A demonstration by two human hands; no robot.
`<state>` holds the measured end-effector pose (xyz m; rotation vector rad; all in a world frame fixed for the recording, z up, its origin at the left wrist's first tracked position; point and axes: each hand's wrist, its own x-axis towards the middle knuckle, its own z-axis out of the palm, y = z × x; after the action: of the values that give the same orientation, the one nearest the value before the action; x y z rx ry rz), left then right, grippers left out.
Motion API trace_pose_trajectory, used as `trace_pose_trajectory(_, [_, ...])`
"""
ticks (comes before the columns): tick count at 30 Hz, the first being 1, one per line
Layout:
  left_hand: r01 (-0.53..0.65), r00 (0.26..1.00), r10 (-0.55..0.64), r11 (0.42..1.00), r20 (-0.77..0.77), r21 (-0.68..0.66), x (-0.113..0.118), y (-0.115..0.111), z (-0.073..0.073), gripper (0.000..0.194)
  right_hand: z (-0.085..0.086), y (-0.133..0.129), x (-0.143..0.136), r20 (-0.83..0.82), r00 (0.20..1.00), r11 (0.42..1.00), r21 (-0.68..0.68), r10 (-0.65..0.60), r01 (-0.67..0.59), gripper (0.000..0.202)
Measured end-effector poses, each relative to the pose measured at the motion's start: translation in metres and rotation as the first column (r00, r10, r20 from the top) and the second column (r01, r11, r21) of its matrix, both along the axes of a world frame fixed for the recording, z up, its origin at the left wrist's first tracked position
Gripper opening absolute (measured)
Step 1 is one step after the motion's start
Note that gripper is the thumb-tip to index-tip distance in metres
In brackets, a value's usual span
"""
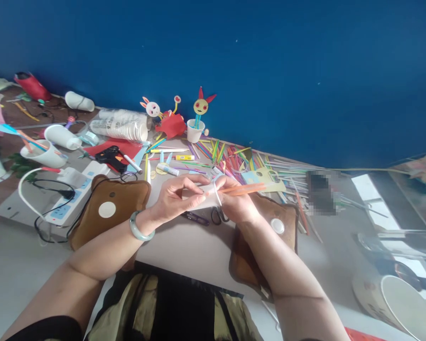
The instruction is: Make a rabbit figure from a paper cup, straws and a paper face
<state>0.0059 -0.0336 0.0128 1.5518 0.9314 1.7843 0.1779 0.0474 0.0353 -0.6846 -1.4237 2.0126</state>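
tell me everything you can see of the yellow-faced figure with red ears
The yellow-faced figure has a round head, two pointed red ears, red around the eyes and a dark mouth. Its blue stem rises from an upright white cup that looks like paper. It stands near the blue wall, with a small pale piece at the cup's right. Neither the left hand nor right hand touches it.

We wear a smooth, pale green bangle (137, 231) around the left wrist, above a bare left hand (179, 194); the right hand (238, 199) is bare too. Our left sleeve (53, 327) is black. Our top (184, 303) has a black middle, flanked by mottled olive-yellow patches with dark bands.
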Motion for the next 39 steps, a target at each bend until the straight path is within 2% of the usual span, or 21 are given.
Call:
trace_pose_trajectory(6, [-0.011,1.000,0.011,1.000,-0.025,-0.009,-0.001,-0.001,0.003,0.007,0.009,-0.008,0.000,0.190,0.981,0.972,0.236,-0.031,-0.015,0.035])
trace_pose_trajectory(10, [-0.020,0.999,0.021,0.999,-0.047,0.025,-0.002,-0.002,0.003,0.007,0.013,-0.010,0.000,0.224,0.975,0.959,0.275,0.007,-0.071,0.031])
trace_pose_trajectory(14, [-0.033,0.999,0.033,0.999,-0.018,-0.006,-0.003,-0.001,0.002,0.005,0.009,-0.008,0.000,0.208,0.976,0.959,0.284,-0.065,0.003,0.030])
trace_pose_trajectory(18, [-0.154,0.976,0.150,0.988,-0.155,-0.014,-0.004,0.003,0.002,0.008,0.007,-0.009,-0.001,0.211,0.948,0.918,0.368,-0.237,0.148,0.027])
trace_pose_trajectory(21, [-0.207,0.931,0.208,0.978,-0.299,0.036,-0.004,0.004,0.001,0.018,0.011,-0.013,-0.003,0.223,0.927,0.872,0.458,-0.302,0.174,0.021])
trace_pose_trajectory(25, [-0.137,0.864,0.190,0.980,-0.466,0.145,-0.005,0.005,0.000,0.052,0.017,-0.017,-0.002,0.243,0.934,0.859,0.499,-0.262,0.112,0.012])
trace_pose_trajectory(27, [-0.131,0.843,0.197,0.978,-0.501,0.165,-0.005,0.004,0.000,0.055,0.020,-0.018,-0.001,0.255,0.935,0.857,0.508,-0.246,0.088,0.010])
trace_pose_trajectory(30, [-0.163,0.841,0.222,0.974,-0.494,0.160,-0.004,0.004,-0.001,0.053,0.021,-0.017,0.002,0.267,0.929,0.845,0.528,-0.258,0.083,0.006])
trace_pose_trajectory(34, [-0.224,0.859,0.269,0.962,-0.435,0.154,-0.005,0.003,-0.002,0.057,0.023,-0.018,0.004,0.261,0.899,0.795,0.590,-0.352,0.141,0.009])
trace_pose_trajectory(39, [-0.204,0.879,0.254,0.965,-0.405,0.162,-0.004,0.002,-0.008,0.062,0.025,-0.020,0.004,0.231,0.909,0.744,0.657,-0.348,0.117,0.007])
